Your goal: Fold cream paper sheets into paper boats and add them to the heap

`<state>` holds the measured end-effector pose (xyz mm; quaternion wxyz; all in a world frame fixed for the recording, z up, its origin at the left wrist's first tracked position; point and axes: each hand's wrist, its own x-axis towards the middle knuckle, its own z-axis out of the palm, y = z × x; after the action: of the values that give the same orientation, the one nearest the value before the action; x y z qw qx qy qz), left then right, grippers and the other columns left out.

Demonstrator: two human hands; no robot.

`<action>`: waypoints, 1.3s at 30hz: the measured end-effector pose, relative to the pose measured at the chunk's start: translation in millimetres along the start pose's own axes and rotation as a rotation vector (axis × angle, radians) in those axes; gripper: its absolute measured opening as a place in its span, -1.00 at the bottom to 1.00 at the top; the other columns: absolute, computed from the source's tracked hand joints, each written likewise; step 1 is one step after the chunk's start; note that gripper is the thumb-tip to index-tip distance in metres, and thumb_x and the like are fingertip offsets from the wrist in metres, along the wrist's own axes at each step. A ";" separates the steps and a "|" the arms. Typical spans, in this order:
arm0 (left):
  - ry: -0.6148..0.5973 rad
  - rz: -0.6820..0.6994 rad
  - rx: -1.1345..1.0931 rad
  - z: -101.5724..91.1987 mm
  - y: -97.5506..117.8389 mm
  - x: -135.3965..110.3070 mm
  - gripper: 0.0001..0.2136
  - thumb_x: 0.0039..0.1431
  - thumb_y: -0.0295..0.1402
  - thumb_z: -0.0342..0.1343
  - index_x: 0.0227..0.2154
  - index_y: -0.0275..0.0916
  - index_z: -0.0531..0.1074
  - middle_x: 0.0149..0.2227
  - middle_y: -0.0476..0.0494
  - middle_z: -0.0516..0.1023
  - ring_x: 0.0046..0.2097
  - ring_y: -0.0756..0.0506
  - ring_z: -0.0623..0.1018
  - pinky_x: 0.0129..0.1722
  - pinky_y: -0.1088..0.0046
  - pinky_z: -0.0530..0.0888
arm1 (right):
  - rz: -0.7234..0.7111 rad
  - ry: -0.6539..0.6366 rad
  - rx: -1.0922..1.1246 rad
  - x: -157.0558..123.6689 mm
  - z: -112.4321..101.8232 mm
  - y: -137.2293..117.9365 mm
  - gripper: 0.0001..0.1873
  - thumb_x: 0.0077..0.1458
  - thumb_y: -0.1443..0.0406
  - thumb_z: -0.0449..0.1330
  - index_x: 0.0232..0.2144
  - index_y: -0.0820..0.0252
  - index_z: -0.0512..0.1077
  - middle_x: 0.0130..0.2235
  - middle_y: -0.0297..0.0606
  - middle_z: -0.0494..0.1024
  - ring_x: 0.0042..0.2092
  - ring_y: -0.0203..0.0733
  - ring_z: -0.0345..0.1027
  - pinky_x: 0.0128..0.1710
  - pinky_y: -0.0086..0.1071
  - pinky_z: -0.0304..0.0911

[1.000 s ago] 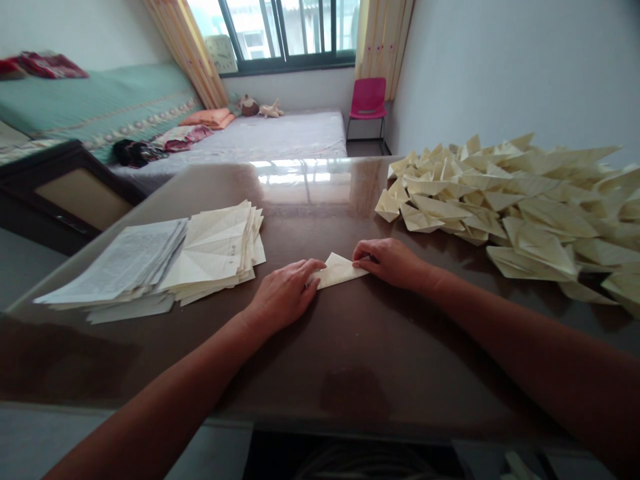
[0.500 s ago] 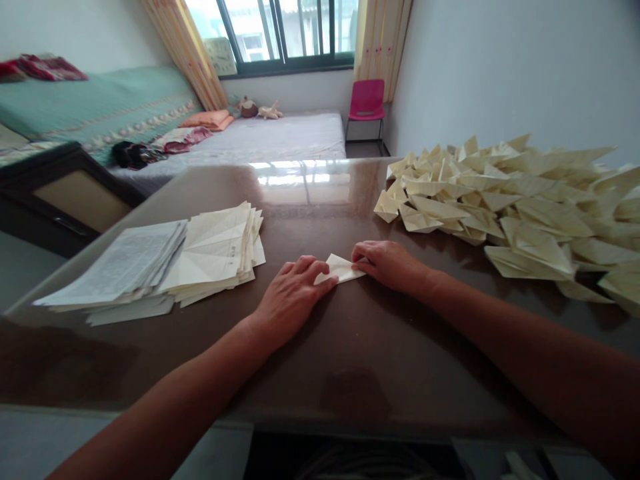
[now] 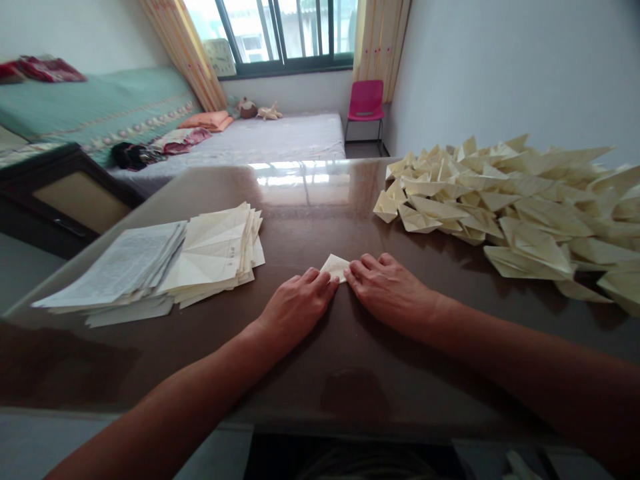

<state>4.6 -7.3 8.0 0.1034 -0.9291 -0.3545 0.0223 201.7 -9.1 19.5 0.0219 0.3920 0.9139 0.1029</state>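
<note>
A small folded piece of cream paper (image 3: 335, 265) lies on the brown table, its pointed top facing away from me. My left hand (image 3: 303, 299) grips its left side, thumb and fingers pressed together at the edge. On the right side, my right hand (image 3: 383, 283) has its fingers closed on the paper's other edge. Both hands rest low on the tabletop, their fingertips close together. The lower corners of the paper are hidden under my fingers.
Left of my hands lies a stack of printed and creased paper sheets (image 3: 205, 257). A large heap of folded paper boats (image 3: 465, 193) covers the table's right side. Beyond the glossy table (image 3: 295, 227) are a bed (image 3: 300, 133) and a pink chair (image 3: 367, 100).
My right hand has shifted slightly nearer to me and towards the left, its fingers now lower on the paper. My left fingers have drawn closer together, and less of the paper shows.
</note>
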 end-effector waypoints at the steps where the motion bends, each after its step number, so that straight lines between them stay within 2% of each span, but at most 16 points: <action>1: -0.005 -0.001 0.008 -0.3 0.3 -0.3 -0.70 0.31 -0.43 -0.08 0.08 -0.30 0.29 -0.11 -0.17 0.43 -0.08 -0.15 0.40 -0.18 0.34 0.43 | 0.019 -0.021 -0.019 -1.0 -0.8 -0.6 -0.69 0.20 0.43 -0.03 -0.10 0.39 0.44 -0.17 0.05 0.47 -0.16 0.04 0.26 -0.27 -0.15 0.08; 6: -0.023 -0.006 0.086 -3.4 3.6 -3.1 -0.74 0.28 -0.47 -0.05 0.00 -0.38 0.35 -0.17 -0.22 0.44 -0.13 -0.15 0.41 -0.27 0.37 0.43 | 0.090 -0.092 -0.070 -3.7 -6.5 -3.0 -0.70 0.17 0.48 -0.03 -0.24 0.35 0.51 -0.24 0.03 0.47 -0.22 0.00 0.29 -0.27 -0.17 0.08; 13: -0.013 -0.027 0.197 -6.9 10.6 -7.9 -0.76 0.23 -0.57 -0.07 -0.11 -0.44 0.43 -0.29 -0.24 0.45 -0.25 -0.15 0.44 -0.43 0.37 0.36 | 0.156 -0.169 -0.102 -4.9 -10.8 -7.9 -0.71 0.11 0.50 0.01 -0.25 0.37 0.53 -0.25 0.02 0.46 -0.21 0.00 0.30 -0.32 -0.19 0.10; 17: -0.011 -0.040 0.201 -5.1 10.7 -8.0 -0.80 0.20 -0.58 -0.04 -0.20 -0.42 0.46 -0.31 -0.24 0.45 -0.27 -0.16 0.45 -0.45 0.36 0.36 | 0.175 -0.169 -0.101 -5.4 -9.1 -9.0 -0.71 0.11 0.50 0.01 -0.27 0.38 0.53 -0.26 0.03 0.47 -0.24 0.00 0.32 -0.36 -0.21 0.09; 21: 0.049 -0.046 0.141 1.7 4.0 -6.5 -0.77 0.24 -0.51 -0.02 -0.07 -0.34 0.41 -0.23 -0.19 0.46 -0.17 -0.15 0.44 -0.34 0.37 0.42 | 0.173 -0.159 -0.068 -3.2 -10.0 -3.8 -0.74 0.11 0.49 0.01 -0.31 0.36 0.51 -0.28 0.01 0.47 -0.24 -0.01 0.34 -0.36 -0.23 0.09; 25: 0.113 -0.050 0.082 7.4 -3.9 -4.3 -0.71 0.30 -0.40 -0.04 0.07 -0.20 0.30 -0.14 -0.13 0.46 -0.12 -0.11 0.43 -0.29 0.42 0.42 | 0.229 -0.129 0.029 4.2 -11.7 19.8 -0.79 0.17 0.41 0.01 -0.31 0.27 0.46 -0.27 -0.06 0.50 -0.25 -0.06 0.39 -0.39 -0.29 0.08; 29: 0.167 -0.072 0.086 9.9 -7.5 -2.0 -0.73 0.32 -0.39 -0.06 0.05 -0.13 0.31 -0.14 -0.10 0.46 -0.17 -0.08 0.43 -0.39 0.48 0.38 | 0.330 -0.030 0.093 11.1 -5.4 48.1 -0.76 0.21 0.37 -0.05 -0.15 0.20 0.38 -0.15 -0.12 0.50 -0.24 -0.12 0.42 -0.44 -0.35 0.05; 32: 0.201 -0.081 0.069 10.4 -7.9 -0.7 -0.77 0.33 -0.31 -0.08 -0.01 -0.12 0.35 -0.15 -0.09 0.47 -0.19 -0.07 0.43 -0.42 0.50 0.36 | 0.354 -0.014 0.250 13.5 2.8 60.5 -0.70 0.28 0.18 -0.09 -0.15 0.16 0.38 -0.15 -0.18 0.52 -0.23 -0.15 0.42 -0.40 -0.38 0.08; 35: 0.188 -0.066 0.080 9.9 -7.9 -0.2 -0.78 0.31 -0.34 -0.04 -0.02 -0.12 0.36 -0.15 -0.08 0.47 -0.18 -0.07 0.43 -0.42 0.50 0.35 | 0.314 -0.071 0.413 14.2 10.8 67.3 -0.63 0.16 -0.01 0.07 -0.24 0.14 0.41 -0.22 -0.24 0.54 -0.24 -0.16 0.41 -0.41 -0.41 0.10; 39: 0.201 -0.065 0.095 10.4 -7.8 -0.8 -0.79 0.32 -0.33 -0.06 -0.05 -0.13 0.38 -0.17 -0.06 0.49 -0.18 -0.07 0.44 -0.43 0.49 0.35 | 0.271 -0.133 0.627 15.5 21.5 71.7 -0.73 -0.02 0.11 0.27 -0.30 0.14 0.42 -0.35 -0.35 0.54 -0.36 -0.26 0.38 -0.45 -0.47 0.10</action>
<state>-2.3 -0.3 -0.5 0.1827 -0.9087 -0.3710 -0.0574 244.7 53.8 13.9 -0.0541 0.5032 0.8374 -0.2067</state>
